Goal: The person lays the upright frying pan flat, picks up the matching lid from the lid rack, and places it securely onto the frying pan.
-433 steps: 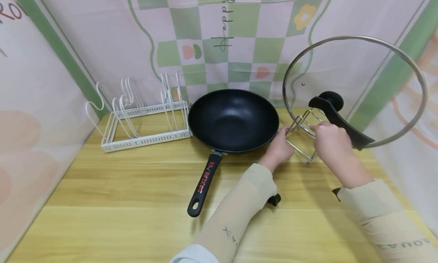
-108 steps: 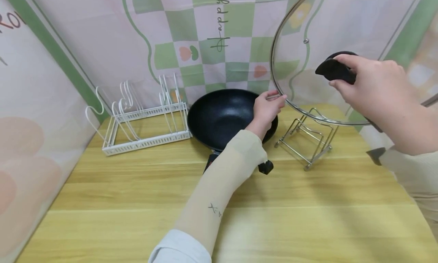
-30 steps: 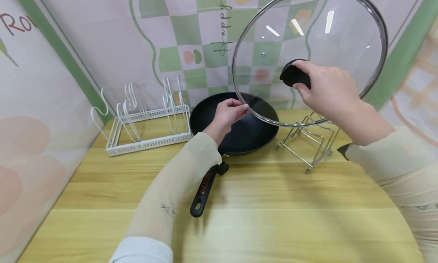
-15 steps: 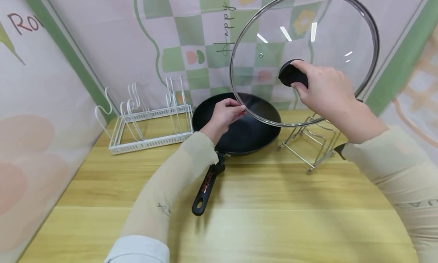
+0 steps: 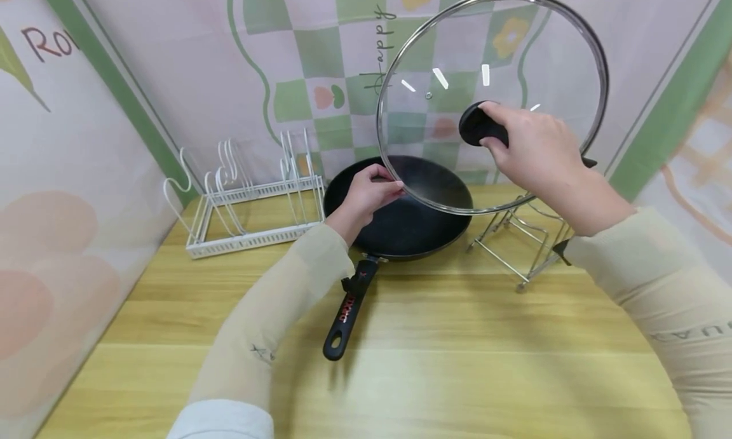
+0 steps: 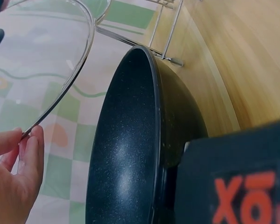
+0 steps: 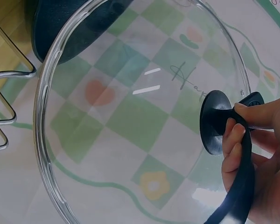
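Note:
A large round glass lid (image 5: 443, 118) with a steel rim is held tilted up above the right side of a black wok (image 5: 408, 232). My right hand (image 5: 540, 150) grips the lid's black handle (image 7: 245, 172), fingers wrapped round it in the right wrist view. At the lid's lower left rim, my left hand (image 5: 363, 197) pinches the edge between thumb and fingers, plain in the left wrist view. The wok rests on the table, its lettered black handle (image 5: 345, 318) pointing toward me. The left forearm hides part of the wok's near left side.
A silver wire rack (image 5: 503, 263) stands right of the wok, partly behind the lid and right hand. Left of the wok is a white rack (image 5: 257, 239) with upright wire dividers. Patterned cloth (image 5: 314, 51) hangs behind the wooden table (image 5: 457, 363).
The lid was in the silver rack long before; both hands have lifted it out and carried it left over the wok. Over the last second it shifts slightly left and down.

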Motion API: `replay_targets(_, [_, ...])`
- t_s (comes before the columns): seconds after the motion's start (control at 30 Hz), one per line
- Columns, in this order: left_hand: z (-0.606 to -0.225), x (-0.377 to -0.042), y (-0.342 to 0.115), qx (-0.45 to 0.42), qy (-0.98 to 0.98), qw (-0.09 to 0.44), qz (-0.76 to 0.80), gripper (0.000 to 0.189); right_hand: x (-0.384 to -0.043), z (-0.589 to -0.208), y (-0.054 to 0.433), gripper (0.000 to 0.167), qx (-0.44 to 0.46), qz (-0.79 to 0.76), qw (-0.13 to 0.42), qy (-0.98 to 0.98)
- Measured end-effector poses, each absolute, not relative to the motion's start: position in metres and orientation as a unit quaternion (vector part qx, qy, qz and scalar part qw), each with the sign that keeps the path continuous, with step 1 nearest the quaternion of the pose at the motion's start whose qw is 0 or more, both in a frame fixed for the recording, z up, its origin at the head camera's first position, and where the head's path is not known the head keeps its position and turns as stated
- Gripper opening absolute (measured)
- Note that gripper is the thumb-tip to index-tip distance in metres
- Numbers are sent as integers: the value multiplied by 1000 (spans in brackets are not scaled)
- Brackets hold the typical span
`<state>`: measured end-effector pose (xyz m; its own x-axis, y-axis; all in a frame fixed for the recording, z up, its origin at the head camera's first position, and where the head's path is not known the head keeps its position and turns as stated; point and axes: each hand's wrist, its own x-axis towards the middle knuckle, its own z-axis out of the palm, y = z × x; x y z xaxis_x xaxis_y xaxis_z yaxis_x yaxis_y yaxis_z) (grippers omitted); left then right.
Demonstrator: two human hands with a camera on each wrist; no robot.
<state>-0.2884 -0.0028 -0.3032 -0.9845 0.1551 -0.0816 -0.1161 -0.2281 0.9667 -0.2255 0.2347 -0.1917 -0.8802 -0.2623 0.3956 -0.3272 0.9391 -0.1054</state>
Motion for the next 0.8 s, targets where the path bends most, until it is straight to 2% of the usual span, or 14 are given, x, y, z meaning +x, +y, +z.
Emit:
replay_targets(0.37, [-303,-287,-19,19,646,93,757,14,-232,-196,227,53,164,86,197,-963])
replay_targets(0.8, [-302,-287,-29,15,645,84,759,15,-236,-198,220,50,172,89,205,-959])
